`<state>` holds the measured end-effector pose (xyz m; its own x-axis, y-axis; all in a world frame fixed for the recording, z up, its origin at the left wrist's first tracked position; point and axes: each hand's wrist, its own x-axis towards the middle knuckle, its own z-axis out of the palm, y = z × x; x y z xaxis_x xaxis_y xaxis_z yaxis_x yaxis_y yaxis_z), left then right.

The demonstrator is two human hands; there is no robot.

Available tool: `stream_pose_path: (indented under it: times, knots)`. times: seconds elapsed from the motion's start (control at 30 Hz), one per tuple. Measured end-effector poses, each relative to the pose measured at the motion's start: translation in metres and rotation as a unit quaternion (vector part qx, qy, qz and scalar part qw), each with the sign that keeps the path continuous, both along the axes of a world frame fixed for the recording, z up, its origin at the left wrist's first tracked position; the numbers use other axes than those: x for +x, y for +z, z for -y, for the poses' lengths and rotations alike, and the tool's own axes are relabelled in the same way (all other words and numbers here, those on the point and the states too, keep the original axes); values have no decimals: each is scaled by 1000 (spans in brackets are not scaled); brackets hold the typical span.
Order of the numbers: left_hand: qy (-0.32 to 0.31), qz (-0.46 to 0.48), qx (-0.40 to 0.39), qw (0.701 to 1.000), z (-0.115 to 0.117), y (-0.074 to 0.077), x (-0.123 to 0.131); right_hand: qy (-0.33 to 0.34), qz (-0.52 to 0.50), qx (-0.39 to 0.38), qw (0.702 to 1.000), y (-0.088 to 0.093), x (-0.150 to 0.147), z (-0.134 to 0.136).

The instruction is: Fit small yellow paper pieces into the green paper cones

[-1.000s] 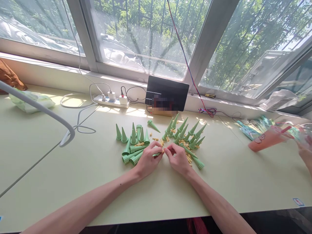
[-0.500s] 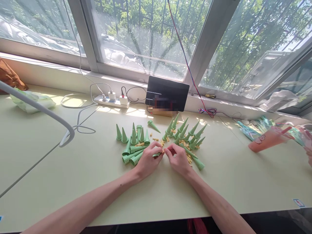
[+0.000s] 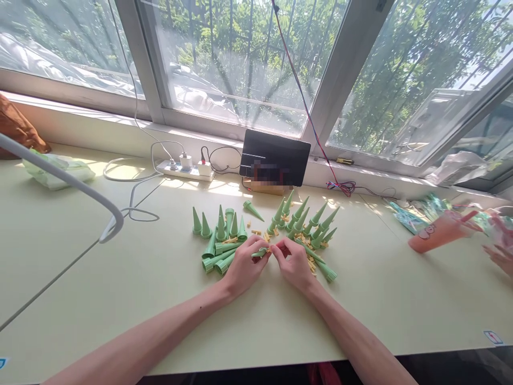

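Note:
In my left hand (image 3: 247,263) is a green plastic cone spike (image 3: 260,252), mostly hidden by my closed fingers. A small yellow piece (image 3: 269,249) shows at the spike's end, where my right hand (image 3: 295,263) meets it with thumb and fingertips pinched. My two hands almost touch. Left of them, several green spikes stand point up (image 3: 220,227), while others lie on their sides (image 3: 211,264). Behind my right hand stands another group of upright spikes (image 3: 298,218). Loose yellow pieces (image 3: 311,263) are scattered among them.
A lone spike (image 3: 253,209) lies farther back, in front of a dark tablet (image 3: 276,155). A power strip (image 3: 186,170) with cables sits by the window wall. To the right a pink drink cup (image 3: 438,232) lies tilted, near another person's hand (image 3: 499,258).
My hands hold nearly the same pose, and a bit more of the green spike shows in my left hand. At the right edge, the other person's hand has come further into view.

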<state>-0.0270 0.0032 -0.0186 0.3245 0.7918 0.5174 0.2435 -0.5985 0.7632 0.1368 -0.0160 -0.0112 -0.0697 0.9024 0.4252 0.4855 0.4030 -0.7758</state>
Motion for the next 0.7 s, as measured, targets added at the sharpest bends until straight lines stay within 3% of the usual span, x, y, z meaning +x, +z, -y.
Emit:
stream_pose_path:
  times: [0.27,0.7]
  knots:
    - [11,-31,-4,999,-1,-6,0,-74,27,28,996,-6,4,-8]
    - [9,-106,5,994,-4,-2,0,-57,24,50,997,-6,0,-8]
